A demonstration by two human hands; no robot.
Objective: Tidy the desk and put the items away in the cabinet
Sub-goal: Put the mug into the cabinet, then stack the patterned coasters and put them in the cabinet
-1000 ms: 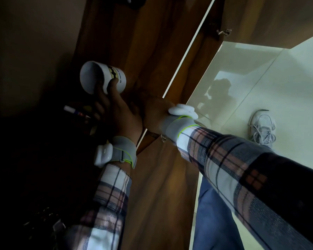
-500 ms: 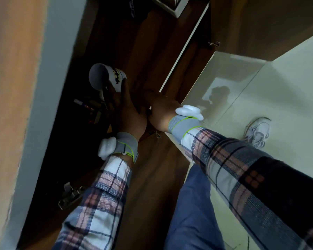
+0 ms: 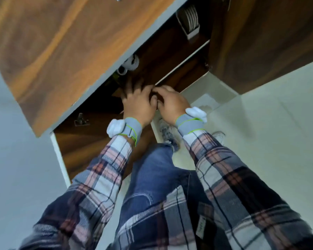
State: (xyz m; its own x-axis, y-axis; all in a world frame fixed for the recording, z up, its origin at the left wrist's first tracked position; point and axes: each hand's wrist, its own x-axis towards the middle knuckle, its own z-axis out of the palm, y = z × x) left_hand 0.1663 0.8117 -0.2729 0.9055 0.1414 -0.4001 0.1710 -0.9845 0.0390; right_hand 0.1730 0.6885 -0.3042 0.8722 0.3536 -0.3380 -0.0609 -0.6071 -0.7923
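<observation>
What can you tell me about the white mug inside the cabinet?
The white mug looks like glossy ceramic, with a dark printed picture on its side and a loop handle at its lower left. It rests on the dark wooden cabinet shelf, partly hidden behind a wooden panel. The print is too blurred to read. The left hand is below it, not touching.

White mug [image 3: 131, 63] half hidden behind wooden panel [image 3: 61, 42], left hand [image 3: 138, 105] fingers blurred in dark cabinet [image 3: 170, 51], right hand [image 3: 172, 103] fingertips tucked from sight, shoe [image 3: 165, 129] partly covered by wrist.
</observation>
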